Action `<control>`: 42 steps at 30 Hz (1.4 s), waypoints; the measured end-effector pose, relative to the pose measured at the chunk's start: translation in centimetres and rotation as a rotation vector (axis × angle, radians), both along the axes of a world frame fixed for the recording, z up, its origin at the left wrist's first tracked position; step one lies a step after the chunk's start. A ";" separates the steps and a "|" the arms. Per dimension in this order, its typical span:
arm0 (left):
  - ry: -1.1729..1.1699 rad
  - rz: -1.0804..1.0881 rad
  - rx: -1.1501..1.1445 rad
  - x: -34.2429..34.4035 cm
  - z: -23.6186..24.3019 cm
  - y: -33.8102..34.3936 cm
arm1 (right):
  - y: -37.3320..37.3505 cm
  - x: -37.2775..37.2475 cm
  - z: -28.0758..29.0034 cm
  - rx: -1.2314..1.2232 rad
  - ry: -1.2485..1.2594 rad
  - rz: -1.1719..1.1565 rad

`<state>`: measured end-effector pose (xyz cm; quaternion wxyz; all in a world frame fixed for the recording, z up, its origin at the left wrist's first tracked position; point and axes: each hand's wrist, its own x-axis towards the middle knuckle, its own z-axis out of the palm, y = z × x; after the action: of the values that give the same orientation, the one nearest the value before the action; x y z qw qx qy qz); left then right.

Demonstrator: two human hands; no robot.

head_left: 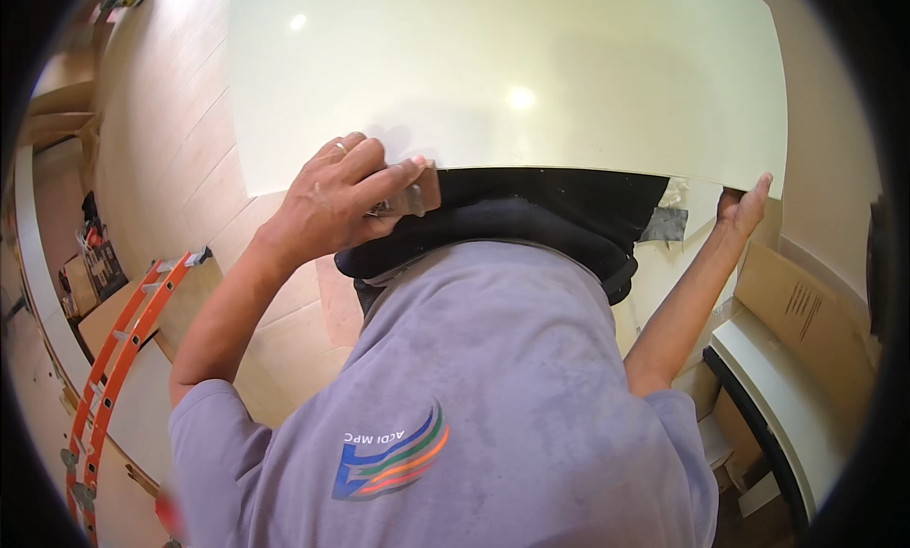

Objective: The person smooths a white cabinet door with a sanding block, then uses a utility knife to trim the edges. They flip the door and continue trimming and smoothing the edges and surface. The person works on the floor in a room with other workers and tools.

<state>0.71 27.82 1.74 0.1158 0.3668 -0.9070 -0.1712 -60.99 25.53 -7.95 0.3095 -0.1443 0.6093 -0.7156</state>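
A large, pale, glossy panel point(531, 45) spreads across the upper middle, its near edge just in front of my body. My left hand point(332, 195) is closed around a small brownish-grey block-shaped tool point(415, 190) at that edge, toward its left part. How the tool is built is mostly hidden by my fingers, and I cannot tell its exact kind. At the panel's near right corner, my right hand point(745, 209) grips the edge, thumb over the top and fingers underneath.
An orange ladder point(128, 335) stands at the left on the tiled floor point(275, 330). To the right are a cardboard sheet or box point(796, 297) and a white board point(777, 368) with a dark edge. A dark grey patch point(665, 226) shows below the panel. A wall runs along the far right.
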 end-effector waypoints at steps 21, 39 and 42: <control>0.014 0.750 0.150 26.8 0.9 5.9 | 0.9 -0.2 1.0 0.097 0.089 0.006; 0.530 -0.065 0.363 -11.9 1.2 -11.5 | 0.6 -3.6 0.0 0.465 0.392 -0.382; 0.702 0.228 0.876 -8.7 2.4 -13.0 | 2.8 3.3 3.7 0.518 1.494 -0.247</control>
<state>-7.97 14.86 4.10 0.2650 0.3970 -0.6132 -0.6294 -57.68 28.35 -4.30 -0.2382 -0.4405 0.8140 -0.2943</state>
